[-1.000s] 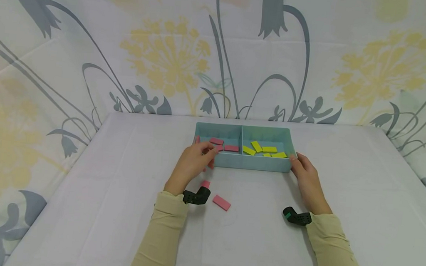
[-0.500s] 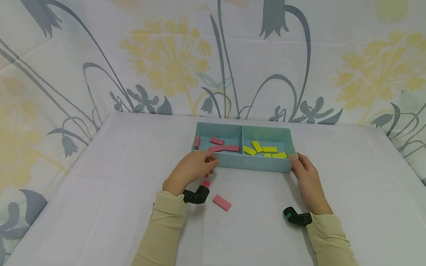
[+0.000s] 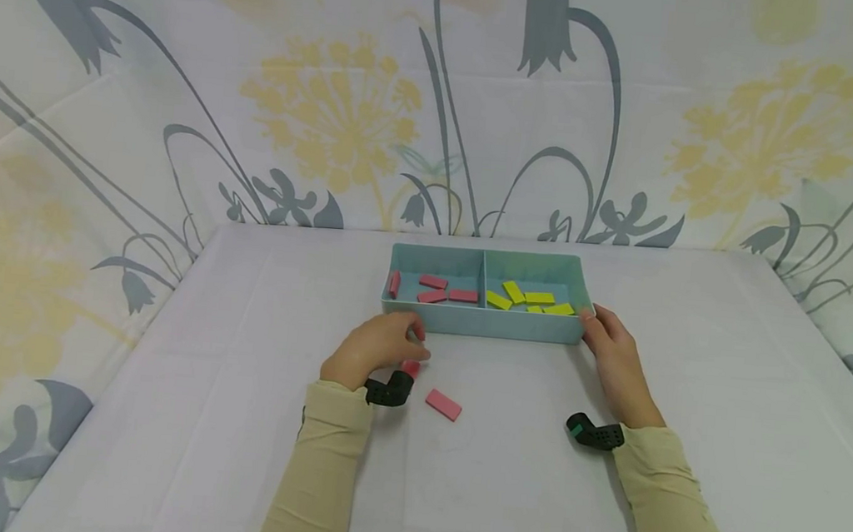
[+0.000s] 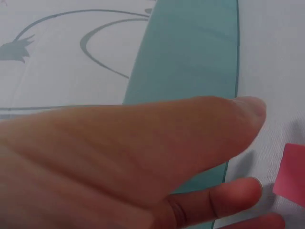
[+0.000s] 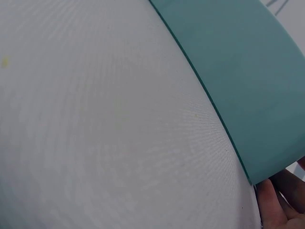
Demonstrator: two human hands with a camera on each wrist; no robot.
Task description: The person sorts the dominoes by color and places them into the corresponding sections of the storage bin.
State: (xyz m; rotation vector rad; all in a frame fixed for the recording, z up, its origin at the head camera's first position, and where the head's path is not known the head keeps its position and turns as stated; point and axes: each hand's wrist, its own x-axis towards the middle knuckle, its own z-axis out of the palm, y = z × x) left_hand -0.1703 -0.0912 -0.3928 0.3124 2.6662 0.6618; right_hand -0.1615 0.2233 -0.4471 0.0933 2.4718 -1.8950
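Note:
A teal tray (image 3: pixel 489 324) with two compartments stands mid-table; its left half holds several pink blocks (image 3: pixel 433 282), its right half several yellow blocks (image 3: pixel 540 298). My left hand (image 3: pixel 377 349) hovers over the cloth just in front of the tray's left end, fingers loosely curled. In the left wrist view the thumb and fingers (image 4: pixel 214 202) are apart with nothing between them, beside the tray wall (image 4: pixel 190 52) and a pink block (image 4: pixel 291 174). That block (image 3: pixel 409 367) lies under the hand; another pink block (image 3: pixel 443 404) lies nearer me. My right hand (image 3: pixel 610 347) holds the tray's right front corner (image 5: pixel 238 71), thumb on the rim.
The table is covered with a white cloth (image 3: pixel 239 351) and backed by a flowered curtain (image 3: pixel 334 108). A black camera is strapped at each wrist (image 3: pixel 386 392). Bare cloth spreads to the left, right and front of the tray.
My left hand has drawn back from the tray's left compartment toward me and lowered over the loose pink block. The right hand and the tray have not moved.

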